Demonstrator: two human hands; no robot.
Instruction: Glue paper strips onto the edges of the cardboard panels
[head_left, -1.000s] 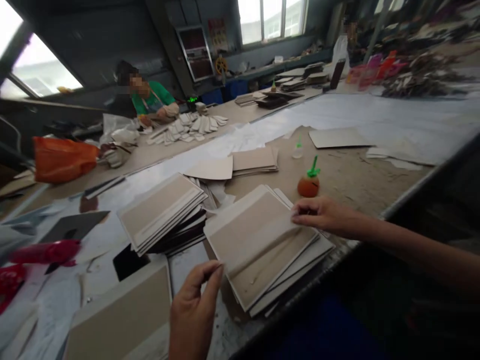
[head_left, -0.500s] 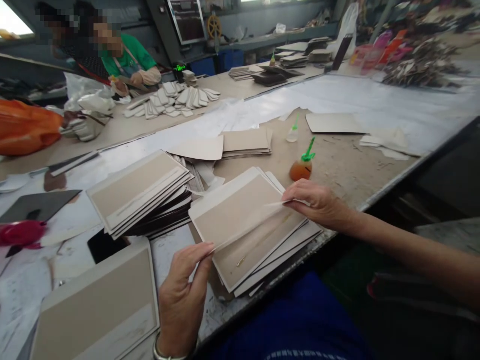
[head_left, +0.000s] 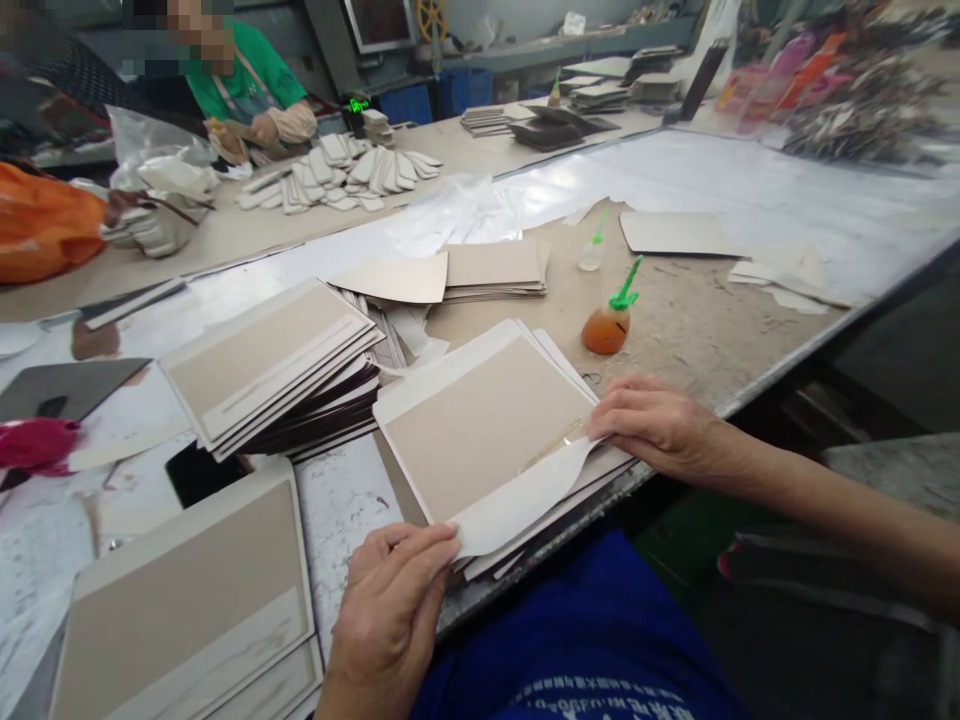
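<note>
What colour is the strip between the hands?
White: the strip shows best in the head view.

Holds a white strip [head_left: 517, 512] between left hand [head_left: 397, 605] and right hand [head_left: 660, 427], along the near edge of a beige panel [head_left: 480, 410]. Has an orange bottle [head_left: 606, 331] beyond the right hand on the desk [head_left: 697, 335], and stacked panels [head_left: 274, 360] to the left.

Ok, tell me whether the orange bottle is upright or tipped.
Upright: the bottle stands with its green spout on top, slanting up.
</note>
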